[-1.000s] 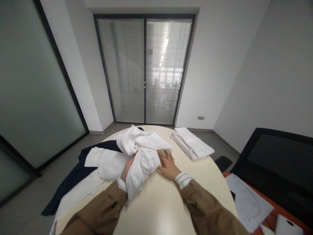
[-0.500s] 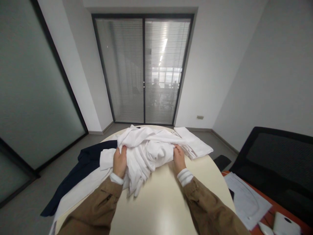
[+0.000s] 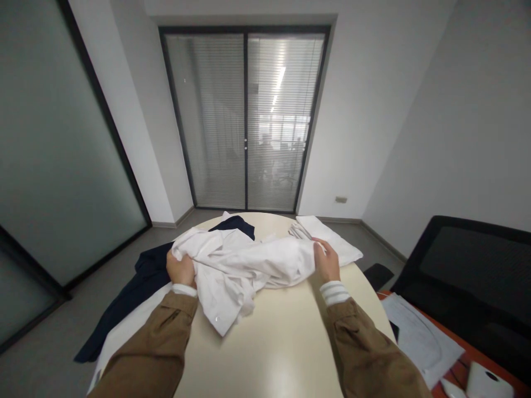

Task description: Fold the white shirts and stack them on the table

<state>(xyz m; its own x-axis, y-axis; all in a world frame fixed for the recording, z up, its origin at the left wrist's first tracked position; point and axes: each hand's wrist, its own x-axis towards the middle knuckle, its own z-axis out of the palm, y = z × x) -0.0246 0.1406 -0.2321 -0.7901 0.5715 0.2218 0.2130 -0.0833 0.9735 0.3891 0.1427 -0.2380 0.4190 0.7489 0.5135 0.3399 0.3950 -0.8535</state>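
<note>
Both hands (image 3: pixel 181 271) (image 3: pixel 327 262) gripping white garment (image 3: pixel 249 265) (rumpled, spread sideways), pale table (image 3: pixel 257 354) below

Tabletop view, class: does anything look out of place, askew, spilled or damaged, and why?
The navy cloth looks askew: it hangs loosely over the left edge of the table, whereas the folded white cloth lies neatly layered. The held white garment is rumpled. No spill or damage shows.

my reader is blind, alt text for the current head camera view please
A person's left hand and right hand hold a crumpled white garment between them over a round-edged cream table. Navy cloth lies to the left, folded white fabric to the right.
</note>
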